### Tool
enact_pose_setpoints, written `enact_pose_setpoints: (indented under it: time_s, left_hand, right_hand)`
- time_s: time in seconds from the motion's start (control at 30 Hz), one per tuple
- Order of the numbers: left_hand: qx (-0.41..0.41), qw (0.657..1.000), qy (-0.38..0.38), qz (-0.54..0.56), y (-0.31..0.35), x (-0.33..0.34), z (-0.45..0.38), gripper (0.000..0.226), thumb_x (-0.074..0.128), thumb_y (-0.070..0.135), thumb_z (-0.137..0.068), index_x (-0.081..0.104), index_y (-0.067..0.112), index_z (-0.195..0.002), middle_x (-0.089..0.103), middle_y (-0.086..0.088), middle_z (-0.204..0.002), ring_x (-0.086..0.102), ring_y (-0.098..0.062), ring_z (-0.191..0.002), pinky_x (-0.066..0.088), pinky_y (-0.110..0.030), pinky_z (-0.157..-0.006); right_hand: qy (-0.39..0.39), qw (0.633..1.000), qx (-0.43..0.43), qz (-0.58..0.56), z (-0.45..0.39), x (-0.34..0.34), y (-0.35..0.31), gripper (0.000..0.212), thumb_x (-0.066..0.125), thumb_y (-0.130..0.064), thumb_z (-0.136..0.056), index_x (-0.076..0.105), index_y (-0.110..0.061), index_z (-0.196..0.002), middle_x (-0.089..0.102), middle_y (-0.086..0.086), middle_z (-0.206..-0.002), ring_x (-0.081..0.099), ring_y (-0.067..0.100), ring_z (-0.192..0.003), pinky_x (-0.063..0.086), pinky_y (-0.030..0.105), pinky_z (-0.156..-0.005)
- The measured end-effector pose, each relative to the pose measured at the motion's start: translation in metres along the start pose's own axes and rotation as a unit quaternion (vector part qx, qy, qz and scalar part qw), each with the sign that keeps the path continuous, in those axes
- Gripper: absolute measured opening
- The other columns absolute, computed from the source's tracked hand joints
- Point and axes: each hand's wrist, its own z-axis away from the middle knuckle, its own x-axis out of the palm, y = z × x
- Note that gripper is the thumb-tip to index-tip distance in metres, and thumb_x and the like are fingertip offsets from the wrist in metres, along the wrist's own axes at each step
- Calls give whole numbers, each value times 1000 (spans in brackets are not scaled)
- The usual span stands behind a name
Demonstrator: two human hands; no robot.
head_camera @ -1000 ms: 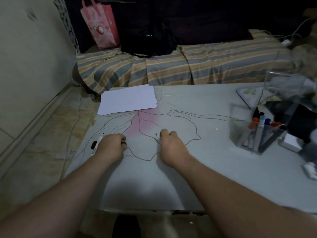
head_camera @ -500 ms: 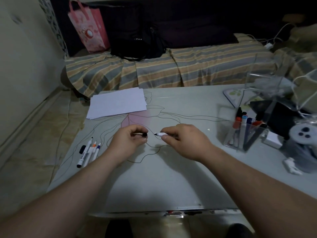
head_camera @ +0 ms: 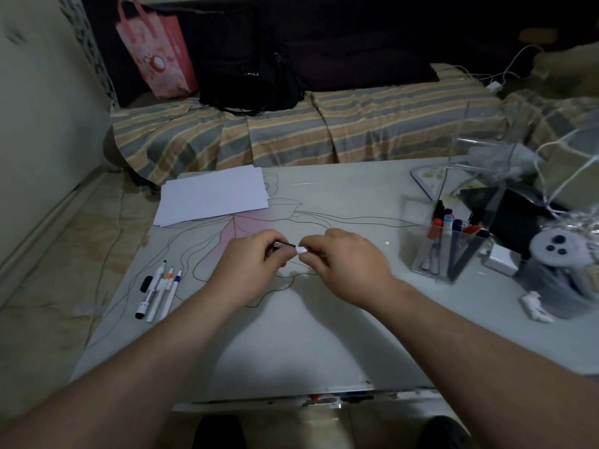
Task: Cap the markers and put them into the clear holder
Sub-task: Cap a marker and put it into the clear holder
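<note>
My left hand (head_camera: 251, 265) pinches a black cap (head_camera: 282, 244) and my right hand (head_camera: 345, 262) grips a white marker (head_camera: 302, 250); cap and marker tip meet between the hands above the table's middle. Three uncapped markers (head_camera: 158, 291) lie side by side near the table's left edge, with a loose black cap (head_camera: 146, 283) beside them. The clear holder (head_camera: 421, 254) stands at the right with several capped markers (head_camera: 449, 228) upright in it.
A stack of white paper (head_camera: 212, 196) lies at the back left of the white table (head_camera: 291, 345), which has a flower drawn on it. Clutter, a white charger (head_camera: 500, 257) and a small white figure (head_camera: 534, 306) crowd the right side. A striped bed runs behind.
My hands have come together, so the cap in the left hand now meets the marker tip in the right. The view shifted slightly left, revealing the markers at the left edge.
</note>
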Motion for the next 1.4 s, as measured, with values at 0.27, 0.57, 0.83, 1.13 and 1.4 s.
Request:
enact_pose_setpoints:
  time_s: [0.27, 0.57, 0.83, 1.13, 1.4]
  left_hand:
    - [10, 998, -58, 22, 2, 4, 4, 20, 45, 31, -104, 62, 30, -92, 71, 12, -78, 64, -9, -72, 52, -33, -70]
    - [30, 998, -40, -35, 16, 6, 5, 17, 41, 27, -104, 55, 23, -95, 65, 4, -72, 58, -12, -70, 42, -29, -64]
    - [50, 994, -79, -59, 26, 7, 5, 19, 42, 33, -105, 52, 24, -91, 66, 4, -74, 54, 0, -57, 36, -24, -50]
    - [10, 972, -53, 231, 58, 36, -9, 16, 65, 45, -92, 66, 29, -91, 72, 2, -74, 60, -8, -63, 52, -39, -64]
    - [50, 967, -101, 227, 100, 86, -10, 17, 65, 26, -95, 67, 34, -109, 64, 14, -83, 54, -4, -66, 47, -17, -66]
  right_hand:
    - [39, 998, -18, 37, 1, -5, 1, 25, 45, -55, -100, 60, -36, -107, 53, -7, -89, 59, 25, -86, 47, 35, -65]
    - [81, 995, -22, 59, 5, -1, -9, 27, 48, -55, -99, 63, -33, -104, 56, -6, -87, 62, 28, -79, 51, 37, -63]
    - [35, 996, 9, -77, 12, -7, 1, 20, 51, -46, -99, 65, -36, -110, 66, -11, -94, 60, 17, -88, 51, 38, -73]
    - [34, 994, -38, -92, 20, -44, 35, 18, 53, -42, -100, 66, -31, -109, 65, -15, -94, 51, 14, -91, 44, 39, -82]
    - [321, 924, 156, -140, 46, -131, 105, 30, 64, -26, -98, 56, -32, -126, 69, -6, -99, 66, 3, -81, 60, 37, -75]
